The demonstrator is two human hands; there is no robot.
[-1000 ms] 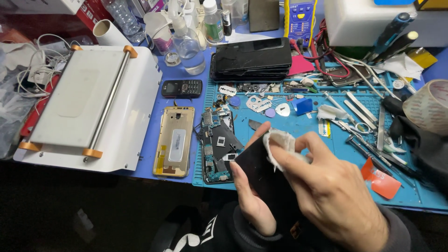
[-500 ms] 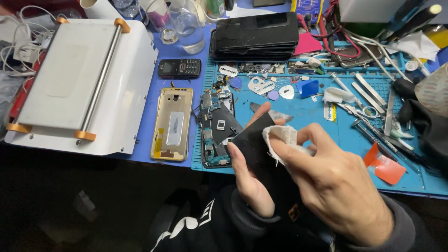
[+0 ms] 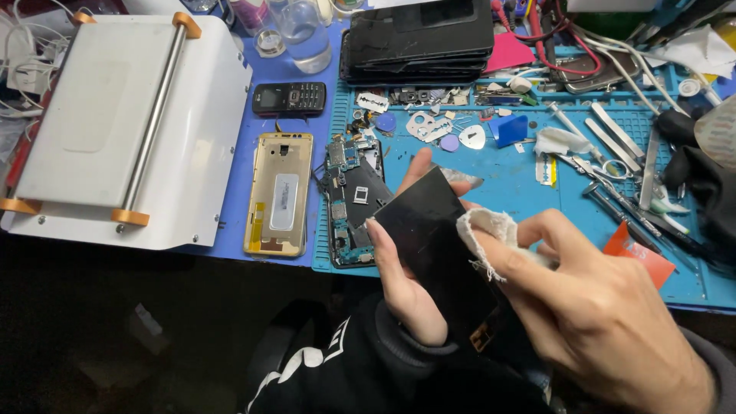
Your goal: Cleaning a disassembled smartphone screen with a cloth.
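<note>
Head view, the only one, looks down on a cluttered worktop [image 3: 475, 172] covered by a blue mat, with both hands raised in front of its near edge. Left hand [image 3: 406, 268] is clamped on a black phone screen panel [image 3: 441, 245], fingers curled around its left long edge and fingertips showing past its far end, so the panel sits tilted in the palm just above the near edge of the mat. Right hand [image 3: 606, 314] is pinched shut on a small frayed white cloth [image 3: 487, 230], pressing it against the right side of the panel's face. Judging by its look, the panel is thin, light, rigid and glossy, likely glass, so probably slippery and easy to crack if bent; gripping along the edges, as the left hand does, seems the safest hold. The cloth is soft and limp. On the mat just beyond the hands lies an opened phone with its circuit board bared [image 3: 349, 203], and left of it a gold phone frame [image 3: 280, 192]. A white machine with a metal roller [image 3: 123, 123] fills the far left; tweezers and screwdrivers [image 3: 621, 165] lie scattered to the right.
</note>
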